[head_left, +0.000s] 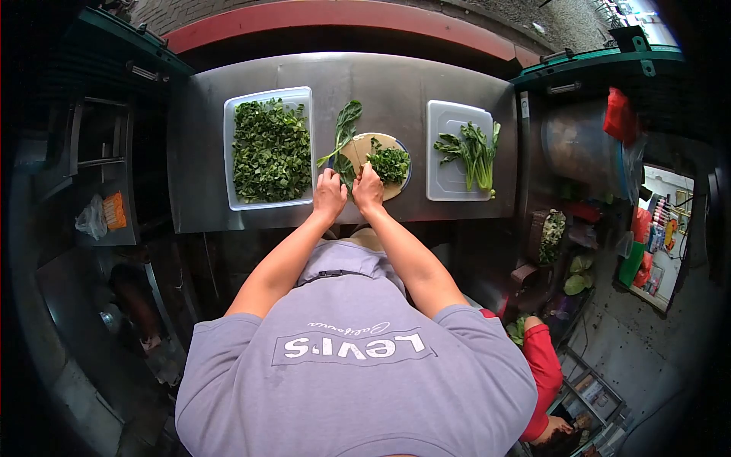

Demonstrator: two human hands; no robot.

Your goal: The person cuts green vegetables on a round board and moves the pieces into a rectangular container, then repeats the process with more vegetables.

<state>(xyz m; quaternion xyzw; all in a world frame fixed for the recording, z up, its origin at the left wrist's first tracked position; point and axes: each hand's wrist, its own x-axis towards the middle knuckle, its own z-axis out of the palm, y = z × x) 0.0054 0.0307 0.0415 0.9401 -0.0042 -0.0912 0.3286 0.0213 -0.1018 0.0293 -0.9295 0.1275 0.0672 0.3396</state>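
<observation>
A round wooden cutting board (393,142) with a blue edge lies on the metal table, holding a heap of chopped greens (390,165). My left hand (329,196) is closed at the board's left side, its curled fingers on a dark green leaf (345,169). Just above it, a long leafy stalk (346,126) reaches past the board. My right hand (368,190) is closed at the near edge, fingertips beside the chopped heap. What it grips is too small to make out; a thin line runs across the board above its fingers.
A white tray (228,152) full of chopped greens stands at left. On the right, a pale plastic lid (443,183) carries whole leafy stalks (478,152). The metal table (289,70) has a red ledge (343,32) beyond it. A person in a red sleeve (542,365) is at lower right.
</observation>
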